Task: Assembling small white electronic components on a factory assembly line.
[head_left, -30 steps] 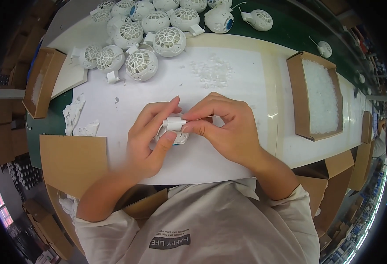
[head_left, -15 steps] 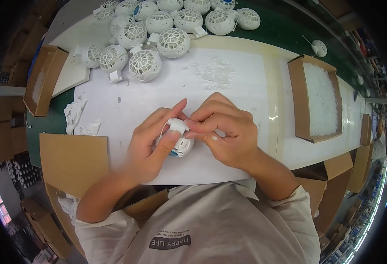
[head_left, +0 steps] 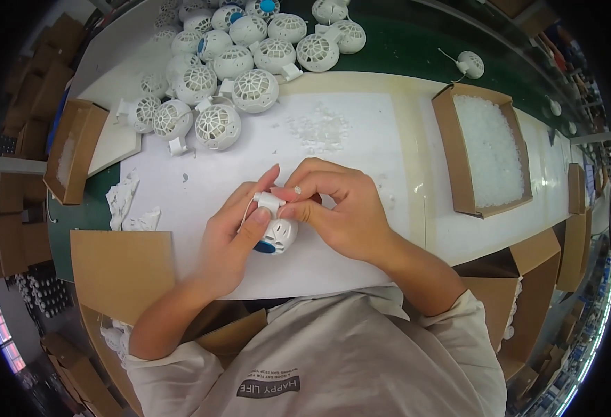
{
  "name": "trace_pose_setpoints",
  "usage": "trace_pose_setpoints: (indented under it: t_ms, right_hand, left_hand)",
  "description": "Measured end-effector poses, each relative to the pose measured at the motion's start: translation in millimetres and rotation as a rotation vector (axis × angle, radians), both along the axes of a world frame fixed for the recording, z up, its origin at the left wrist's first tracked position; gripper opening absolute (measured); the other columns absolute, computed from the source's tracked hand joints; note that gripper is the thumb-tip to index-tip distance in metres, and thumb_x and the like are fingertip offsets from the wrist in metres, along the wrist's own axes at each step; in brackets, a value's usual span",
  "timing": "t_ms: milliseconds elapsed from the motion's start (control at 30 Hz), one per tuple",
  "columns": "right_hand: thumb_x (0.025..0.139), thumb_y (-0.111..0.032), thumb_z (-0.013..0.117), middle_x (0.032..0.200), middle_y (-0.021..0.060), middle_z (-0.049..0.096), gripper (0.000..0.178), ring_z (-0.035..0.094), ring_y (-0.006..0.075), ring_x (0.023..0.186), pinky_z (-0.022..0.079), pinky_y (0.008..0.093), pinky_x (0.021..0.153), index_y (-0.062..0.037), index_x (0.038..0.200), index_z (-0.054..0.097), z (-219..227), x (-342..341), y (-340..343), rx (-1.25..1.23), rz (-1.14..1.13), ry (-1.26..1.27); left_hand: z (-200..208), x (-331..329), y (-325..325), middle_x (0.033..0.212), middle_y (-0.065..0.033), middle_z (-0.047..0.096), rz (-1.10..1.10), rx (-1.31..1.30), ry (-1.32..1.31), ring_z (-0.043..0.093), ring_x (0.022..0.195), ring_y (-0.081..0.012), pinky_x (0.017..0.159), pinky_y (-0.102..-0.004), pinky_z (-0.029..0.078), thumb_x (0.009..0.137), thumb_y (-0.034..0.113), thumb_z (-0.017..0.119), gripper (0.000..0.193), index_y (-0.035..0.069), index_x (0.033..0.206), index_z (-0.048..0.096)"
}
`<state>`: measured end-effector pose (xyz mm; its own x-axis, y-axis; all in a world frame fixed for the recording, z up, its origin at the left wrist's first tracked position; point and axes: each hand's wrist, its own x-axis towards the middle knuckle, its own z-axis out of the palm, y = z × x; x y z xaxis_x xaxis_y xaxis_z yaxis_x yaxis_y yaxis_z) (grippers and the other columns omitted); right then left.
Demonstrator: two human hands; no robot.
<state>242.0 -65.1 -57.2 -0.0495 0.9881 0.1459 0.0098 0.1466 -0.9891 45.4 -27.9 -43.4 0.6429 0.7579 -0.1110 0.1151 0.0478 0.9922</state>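
Both hands meet over the white sheet (head_left: 361, 132) in the middle of the table. The left hand (head_left: 232, 240) is closed around a small white round fan (head_left: 276, 233) with a blue part on its lower side; the thumb lies across the front of the fan and the other fingers wrap behind it. The right hand (head_left: 340, 212) is also closed, with its fingertips pinched on the white clip piece (head_left: 269, 202) at the top of the fan. I cannot tell if a separate small part is between these fingertips. The fan is held just above the sheet, near the person's chest.

At the far side of the table lies a pile of similar white round fans (head_left: 229, 83), some touching each other. Near them, on the sheet, is a scatter of tiny clear pieces (head_left: 319, 128). To the right stands an open cardboard box (head_left: 448, 153) filled with small white pieces. To the left there is another cardboard box (head_left: 69, 160), and a flat cardboard sheet (head_left: 121, 267) lies beside the left forearm. Some torn white scraps (head_left: 128, 205) lie between them.
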Motion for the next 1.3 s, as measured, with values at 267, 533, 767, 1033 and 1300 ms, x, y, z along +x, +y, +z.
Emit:
trace_pose_setpoints:
  t_ms: [267,533,767,1033,1300]
  right_hand:
    - [0.075,0.007,0.073,0.087,0.0078,0.066,0.020,0.059,0.0176,0.076,0.046,0.0290,0.065,0.0032,0.094,0.070,6,-2,5,0.416,-0.130,-0.291]
    - [0.073,0.004,0.072,0.082,0.0119,0.065,0.013,0.057,0.0212,0.074,0.046,0.0321,0.065,0.0025,0.086,0.067,23,4,-19,0.365,0.221,-0.225]
    - [0.075,0.007,0.067,0.078,0.0112,0.066,0.012,0.059,0.0239,0.073,0.046,0.0334,0.065,0.0011,0.086,0.069,18,-22,-14,0.220,0.389,-0.412]
    - [0.086,0.004,0.063,0.083,0.0102,0.063,0.005,0.056,0.0190,0.077,0.045,0.0274,0.071,0.0037,0.090,0.065,5,-30,-16,0.107,0.466,-0.527]
    - [0.089,0.001,0.063,0.085,0.0072,0.061,0.003,0.055,0.0152,0.079,0.044,0.0254,0.072,0.0038,0.090,0.065,-6,-15,-18,0.004,0.399,-0.513]
  left_hand:
    - [6,3,-7,0.127,-0.0081,0.057,0.104,-0.201,-0.069,0.052,0.114,-0.0139,0.099,-0.0286,0.040,0.106,0.031,0.045,0.050,-0.001,0.146,0.045]
    - [63,-61,-19,0.114,-0.0085,0.061,-0.132,0.057,0.277,0.056,0.104,-0.0159,0.091,-0.0326,0.046,0.104,0.021,0.052,0.037,0.001,0.136,0.055]
    - [93,-208,-88,0.124,-0.0148,0.063,0.609,0.335,0.752,0.064,0.104,-0.0283,0.086,-0.0357,0.053,0.097,0.020,0.059,0.039,0.010,0.135,0.058]
    - [2,-241,-180,0.133,-0.0089,0.057,0.663,0.533,1.675,0.058,0.117,-0.0337,0.093,-0.0448,0.050,0.089,0.031,0.065,0.046,0.016,0.132,0.059]
    - [17,-282,-213,0.130,-0.0078,0.055,1.027,0.023,1.433,0.051,0.127,-0.0349,0.100,-0.0431,0.047,0.084,0.018,0.061,0.039,0.022,0.123,0.063]
